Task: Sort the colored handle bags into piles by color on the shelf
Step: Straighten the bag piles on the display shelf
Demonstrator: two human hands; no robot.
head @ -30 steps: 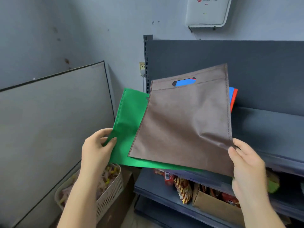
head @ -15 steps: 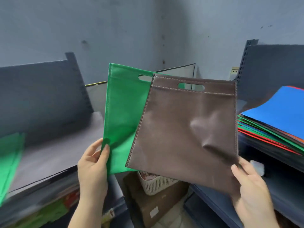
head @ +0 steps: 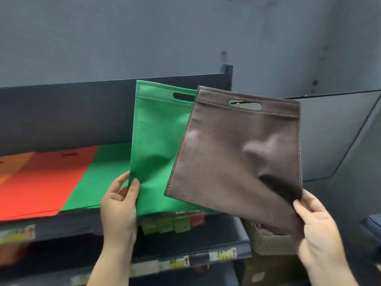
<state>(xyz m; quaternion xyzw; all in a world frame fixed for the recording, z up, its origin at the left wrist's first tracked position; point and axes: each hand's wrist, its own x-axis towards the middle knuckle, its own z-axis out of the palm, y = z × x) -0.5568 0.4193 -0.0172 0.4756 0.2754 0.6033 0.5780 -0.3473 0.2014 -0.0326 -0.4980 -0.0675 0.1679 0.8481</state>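
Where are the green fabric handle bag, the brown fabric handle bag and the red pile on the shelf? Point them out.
green fabric handle bag (head: pixel 156 141), head view, middle of its front
brown fabric handle bag (head: pixel 237 162), head view, centre panel
red pile (head: pixel 45 182), head view, top bag's face

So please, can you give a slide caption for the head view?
Left hand holds green bag, right hand holds brown bag, before shelf.

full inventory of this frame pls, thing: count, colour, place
green bag: 1, green, held up at centre, partly behind the brown one
brown bag: 1, brown, held up right of centre
green pile: 1, green, flat on shelf
red pile: 1, red, left of green pile
orange pile: 1, orange, far left edge
shelf: 1, dark grey, across left
basket: 1, beige, lower right
left hand: pinches green bag's lower corner
right hand: pinches brown bag's lower corner
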